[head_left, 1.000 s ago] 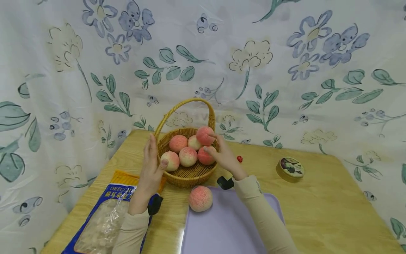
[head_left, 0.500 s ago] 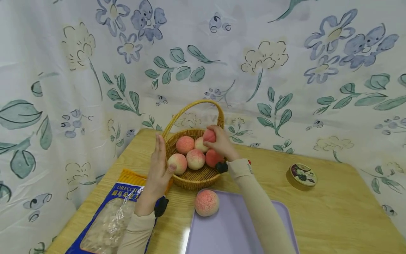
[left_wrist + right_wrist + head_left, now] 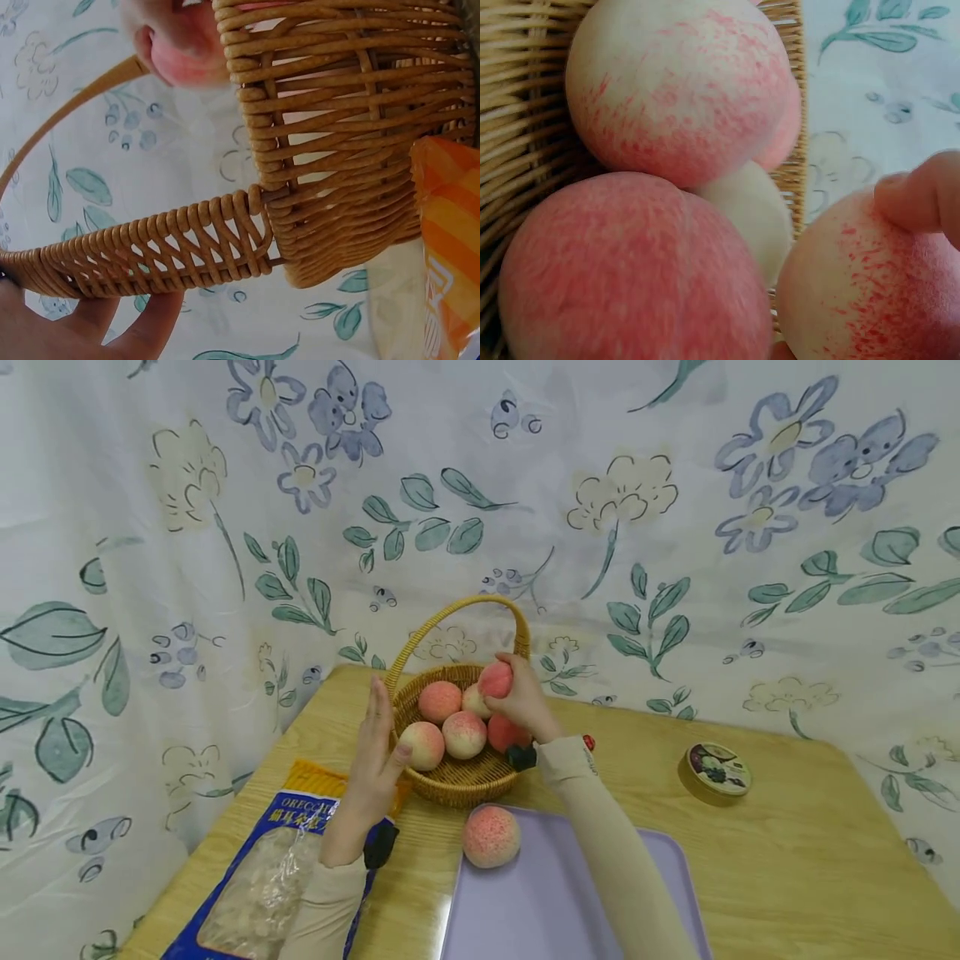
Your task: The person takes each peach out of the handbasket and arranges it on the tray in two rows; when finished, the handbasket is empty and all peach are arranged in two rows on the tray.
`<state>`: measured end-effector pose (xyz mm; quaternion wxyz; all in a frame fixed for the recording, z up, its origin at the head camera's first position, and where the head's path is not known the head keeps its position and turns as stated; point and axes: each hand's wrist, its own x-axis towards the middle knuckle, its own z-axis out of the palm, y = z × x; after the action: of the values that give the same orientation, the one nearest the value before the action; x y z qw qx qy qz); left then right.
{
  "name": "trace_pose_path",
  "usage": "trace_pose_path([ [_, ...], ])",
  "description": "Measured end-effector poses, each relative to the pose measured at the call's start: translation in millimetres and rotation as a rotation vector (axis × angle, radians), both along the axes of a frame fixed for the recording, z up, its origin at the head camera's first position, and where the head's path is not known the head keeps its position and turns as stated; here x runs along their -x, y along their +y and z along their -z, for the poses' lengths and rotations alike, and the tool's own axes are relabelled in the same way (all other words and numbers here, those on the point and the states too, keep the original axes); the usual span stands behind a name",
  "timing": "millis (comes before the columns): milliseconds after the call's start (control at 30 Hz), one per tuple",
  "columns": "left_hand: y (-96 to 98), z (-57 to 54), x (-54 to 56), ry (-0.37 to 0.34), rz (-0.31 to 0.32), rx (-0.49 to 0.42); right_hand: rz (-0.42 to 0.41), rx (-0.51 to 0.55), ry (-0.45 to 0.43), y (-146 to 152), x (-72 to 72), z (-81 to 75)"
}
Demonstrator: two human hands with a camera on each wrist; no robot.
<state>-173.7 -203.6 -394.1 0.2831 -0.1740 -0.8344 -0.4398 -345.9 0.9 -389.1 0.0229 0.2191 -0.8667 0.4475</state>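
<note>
A brown wicker basket (image 3: 450, 793) with a tall arched handle stands at the back of the table and holds several pink-and-cream peaches (image 3: 464, 734). My right hand (image 3: 527, 697) grips one peach (image 3: 495, 680) above the others, at the basket's back right; in the right wrist view, the thumb presses on this peach (image 3: 832, 292). My left hand (image 3: 369, 768) stands upright at the basket's left side. Its fingers (image 3: 154, 322) lie straight against the handle (image 3: 150, 251) in the left wrist view. Another peach (image 3: 491, 836) sits on a lilac tray's near-left corner area.
The lilac tray (image 3: 525, 910) lies in front of the basket. A blue-and-orange pasta bag (image 3: 262, 877) is at the left, partly under my left arm. A round tin (image 3: 716, 772) stands at the right, and a small red object (image 3: 588, 742) beside my right sleeve.
My right hand has moved from the upper peach's right side to further round it and now grips it. The left hand stays beside the basket. The head view has shifted slightly.
</note>
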Motion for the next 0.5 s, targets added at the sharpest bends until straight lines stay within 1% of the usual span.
trace_pose_path([
  [67,0.3,0.2,-0.2,-0.026,0.011,-0.032,-0.005,0.023,-0.030,7,-6.5,-1.9],
  [167,0.5,0.5,-0.1,-0.028,0.011,-0.038,-0.036,0.036,-0.039,19,-16.5,-6.4],
  [333,2.1,3.6,1.7,0.009,0.008,-0.012,-0.076,0.042,-0.015,41,-32.4,-11.8],
  [500,1.1,5.1,5.1,0.037,0.023,-0.024,-0.105,0.017,0.004,63,-45.4,-10.1],
])
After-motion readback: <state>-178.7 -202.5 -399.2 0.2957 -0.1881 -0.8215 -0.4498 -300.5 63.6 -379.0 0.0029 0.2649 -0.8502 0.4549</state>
